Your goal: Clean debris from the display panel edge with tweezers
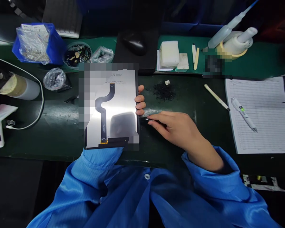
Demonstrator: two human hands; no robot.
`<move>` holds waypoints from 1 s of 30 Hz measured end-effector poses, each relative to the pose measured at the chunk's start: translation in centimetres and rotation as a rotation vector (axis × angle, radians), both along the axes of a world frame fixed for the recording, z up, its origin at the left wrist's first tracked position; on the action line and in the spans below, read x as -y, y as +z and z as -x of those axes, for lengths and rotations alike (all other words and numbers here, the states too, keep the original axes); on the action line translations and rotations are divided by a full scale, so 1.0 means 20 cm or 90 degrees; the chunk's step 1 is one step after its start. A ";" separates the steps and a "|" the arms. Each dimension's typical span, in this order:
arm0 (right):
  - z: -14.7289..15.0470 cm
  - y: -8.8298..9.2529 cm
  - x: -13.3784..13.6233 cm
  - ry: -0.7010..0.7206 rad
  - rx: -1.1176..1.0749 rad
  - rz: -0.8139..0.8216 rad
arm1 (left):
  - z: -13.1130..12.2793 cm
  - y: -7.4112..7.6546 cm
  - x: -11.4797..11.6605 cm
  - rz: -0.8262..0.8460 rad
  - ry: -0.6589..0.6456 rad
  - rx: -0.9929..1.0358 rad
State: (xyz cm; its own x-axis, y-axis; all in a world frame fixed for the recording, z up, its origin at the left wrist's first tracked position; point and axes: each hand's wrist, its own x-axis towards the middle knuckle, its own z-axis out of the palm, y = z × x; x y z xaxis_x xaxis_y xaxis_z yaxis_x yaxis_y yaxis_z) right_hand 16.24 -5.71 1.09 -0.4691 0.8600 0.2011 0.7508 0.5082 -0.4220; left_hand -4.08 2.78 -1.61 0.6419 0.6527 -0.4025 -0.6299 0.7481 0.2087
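Note:
My left hand (140, 103) holds a flat silver display panel (120, 104) upright from behind; only its fingertips show, curled round the panel's right edge. A black flex cable (104, 109) snakes down the panel's back to a connector at the bottom. My right hand (178, 129) rests on the dark mat just right of the panel, fingers pinched on thin tweezers (146, 119) whose tips point at the panel's right edge. Both arms wear blue sleeves.
A lined paper sheet (261, 114) with a white pen (243, 114) lies at right. A pile of small black bits (163, 91) sits behind my right hand. Behind it are a blue bin (54, 44), a parts dish (77, 54), plastic bags, a mouse (134, 42), white blocks and squeeze bottles (228, 31).

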 end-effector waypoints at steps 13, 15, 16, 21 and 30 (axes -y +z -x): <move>-0.02 0.00 -0.02 -0.075 0.130 0.196 | 0.00 0.09 0.06 -0.131 0.021 0.011; -0.02 0.00 -0.03 -0.076 0.119 0.178 | 0.00 0.10 0.06 -0.136 0.011 0.002; -0.01 0.00 -0.02 -0.075 0.101 0.167 | 0.00 0.11 0.06 -0.136 0.013 -0.002; 0.04 0.02 0.00 -0.093 -0.172 0.239 | -0.03 0.10 0.08 -0.164 0.056 -0.007; 0.15 0.00 0.03 -0.054 -0.575 0.612 | -0.03 0.05 0.08 -0.173 0.070 0.006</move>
State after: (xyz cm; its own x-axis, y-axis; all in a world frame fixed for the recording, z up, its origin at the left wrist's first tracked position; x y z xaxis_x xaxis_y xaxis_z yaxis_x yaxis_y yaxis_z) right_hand 13.28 -6.24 1.10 -0.4311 0.8542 -0.2907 0.0314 -0.3078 -0.9509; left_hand -3.51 1.21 -0.52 0.5645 0.8012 -0.1985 -0.7063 0.5933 0.3862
